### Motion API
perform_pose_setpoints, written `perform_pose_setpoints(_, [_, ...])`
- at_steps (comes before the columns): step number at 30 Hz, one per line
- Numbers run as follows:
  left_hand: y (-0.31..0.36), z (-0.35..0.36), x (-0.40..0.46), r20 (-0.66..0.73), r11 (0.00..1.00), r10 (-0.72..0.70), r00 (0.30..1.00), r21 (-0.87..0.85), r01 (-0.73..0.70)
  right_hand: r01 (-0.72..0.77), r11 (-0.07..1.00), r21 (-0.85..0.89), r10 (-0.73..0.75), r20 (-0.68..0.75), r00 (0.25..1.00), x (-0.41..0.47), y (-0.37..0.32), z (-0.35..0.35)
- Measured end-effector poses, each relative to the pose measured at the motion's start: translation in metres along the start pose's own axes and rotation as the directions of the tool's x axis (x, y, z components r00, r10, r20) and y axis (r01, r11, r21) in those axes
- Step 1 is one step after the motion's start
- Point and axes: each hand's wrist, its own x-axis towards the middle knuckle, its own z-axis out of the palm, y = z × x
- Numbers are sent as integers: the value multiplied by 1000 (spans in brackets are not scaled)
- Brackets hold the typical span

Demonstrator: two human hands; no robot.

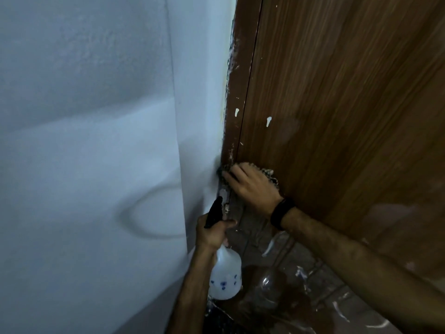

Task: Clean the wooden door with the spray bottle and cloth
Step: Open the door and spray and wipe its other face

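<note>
Wooden door (pixel 337 104) lies directly under the right hand (pixel 250 186), its grip flat on the cloth (pixel 271 177); left hand (pixel 212 233) apparently clutches the spray bottle (pixel 225 273) just below

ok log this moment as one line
left hand grips spray bottle | right hand presses cloth on wooden door lower edge

Dim, cool-toned indoor light, soft overall. Broad soft shadows and a curved ring shadow fall on the white wall (pixel 91 141). Faint sheen on the wooden door (pixel 349 104). Wide-angle bending at edges; lower floor (pixel 301 280) dark and smeared, fine detail noisy, slightly blurred.
</note>
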Motion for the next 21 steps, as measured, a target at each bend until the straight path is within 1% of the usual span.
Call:
perform_pose_setpoints(2, [-4, -1, 2, -6, 1000, -29, 1000, 2, 29, 15, 1000, 16, -15, 16, 1000, -6, -3, 6])
perform_pose_setpoints(3, [-6, -1, 3, -5, 999, -35, 999, 3, 35, 0, 1000, 19, 0, 10, 1000, -4, -1, 4])
perform_pose_setpoints(5, [-9, -3, 4, 4, 999, -30, 1000, 18, 30, -76, 996, 43, 78, -47, 996, 6, 4, -5])
perform_pose_setpoints(7, [-12, -4, 4, 0, 999, -13, 1000, 35, 13, -166, 984, 64, 173, -135, 975, 20, 11, -14])
perform_pose_setpoints(9, [-17, -4, 6, -9, 999, -8, 1000, 32, 8, -198, 979, 52, 204, -185, 961, 28, 13, -18])
perform_pose_setpoints(11, [-20, -4, 8, -8, 999, -20, 1000, 29, 21, -168, 986, 11, 167, -177, 970, 25, 10, -12])
perform_pose_setpoints(15, [-24, -5, 9, 9, 997, -54, 999, 47, 53, -43, 999, -1, 43, -45, 998, -1, -8, 11])
perform_pose_setpoints(19, [-27, -6, 6, 13, 997, -50, 999, 64, 49, 72, 997, -13, -71, 86, 994, -22, -24, 27])
perform_pose_setpoints(21, [-29, -8, 6, 19, 996, -50, 999, 75, 48, 62, 998, -9, -61, 70, 996, -19, -20, 25])
